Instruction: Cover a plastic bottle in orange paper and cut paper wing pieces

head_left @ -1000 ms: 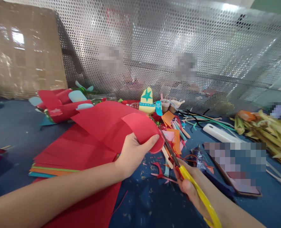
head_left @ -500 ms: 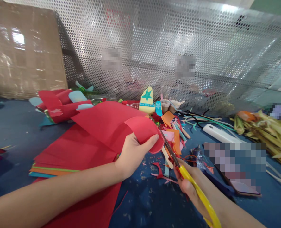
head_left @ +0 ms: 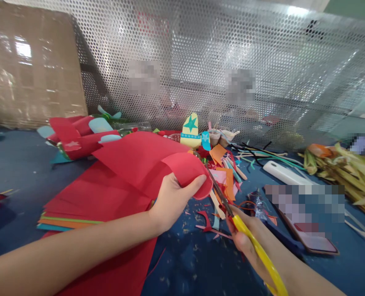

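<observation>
My left hand [head_left: 173, 201] pinches a red paper sheet [head_left: 139, 160] by its rounded, folded-over end, thumb on top. My right hand [head_left: 250, 242] is wrapped round yellow-handled scissors [head_left: 256, 250], whose dark blades point up and left along the right edge of the red rounded piece [head_left: 190, 168]. Whether the blade tips touch the paper is hard to tell. Beneath my left arm lies a stack of coloured sheets [head_left: 86, 197], red on top with green, orange and blue edges showing. Another red sheet [head_left: 114, 267] lies below it.
Paper scraps [head_left: 228, 181], a white-handled tool [head_left: 284, 174], a phone [head_left: 318, 242] and dried husks [head_left: 349, 172] lie to the right. Red paper craft [head_left: 84, 139] and a yellow star-marked piece [head_left: 190, 131] sit farther back. Behind stand cardboard [head_left: 34, 65] and a perforated metal screen [head_left: 195, 53].
</observation>
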Available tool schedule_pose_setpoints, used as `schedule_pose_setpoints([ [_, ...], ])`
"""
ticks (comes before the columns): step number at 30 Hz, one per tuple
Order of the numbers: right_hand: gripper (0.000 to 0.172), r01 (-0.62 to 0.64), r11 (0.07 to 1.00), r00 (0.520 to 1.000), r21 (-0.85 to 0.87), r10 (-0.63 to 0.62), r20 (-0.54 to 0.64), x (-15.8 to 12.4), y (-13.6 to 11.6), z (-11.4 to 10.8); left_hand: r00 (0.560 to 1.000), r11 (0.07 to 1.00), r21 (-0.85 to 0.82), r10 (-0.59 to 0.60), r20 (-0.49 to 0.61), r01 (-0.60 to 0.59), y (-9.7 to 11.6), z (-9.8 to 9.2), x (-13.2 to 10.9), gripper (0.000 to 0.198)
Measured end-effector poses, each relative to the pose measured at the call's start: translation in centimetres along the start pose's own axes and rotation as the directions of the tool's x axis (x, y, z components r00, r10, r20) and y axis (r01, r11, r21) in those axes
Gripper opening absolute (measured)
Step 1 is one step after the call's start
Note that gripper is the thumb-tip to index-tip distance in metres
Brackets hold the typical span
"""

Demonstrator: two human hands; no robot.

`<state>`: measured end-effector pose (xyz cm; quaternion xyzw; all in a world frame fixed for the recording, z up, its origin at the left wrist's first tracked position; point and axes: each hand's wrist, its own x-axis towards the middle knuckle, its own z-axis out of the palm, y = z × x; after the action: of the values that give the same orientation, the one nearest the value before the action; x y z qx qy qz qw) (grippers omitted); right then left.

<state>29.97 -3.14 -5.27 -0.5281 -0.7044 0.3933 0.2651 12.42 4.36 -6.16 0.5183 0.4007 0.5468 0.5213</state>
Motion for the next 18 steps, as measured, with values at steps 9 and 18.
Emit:
schedule_pose_setpoints([
  [9, 0.059, 0.029, 0.998, 0.996, -0.061, -0.034, -0.085, -0.45, 0.44, 0.41, 1.0, 1.0, 0.005, -0.001, -0.002, 0.001, 0.13, 0.04, 0.08, 0.019],
  [18, 0.063, 0.048, 0.999, 0.997, -0.015, -0.048, -0.056, 0.03, 0.4, 0.19, 1.0, 1.0, 0.014, 0.008, -0.008, -0.008, 0.04, 0.05, 0.05, 0.018],
])
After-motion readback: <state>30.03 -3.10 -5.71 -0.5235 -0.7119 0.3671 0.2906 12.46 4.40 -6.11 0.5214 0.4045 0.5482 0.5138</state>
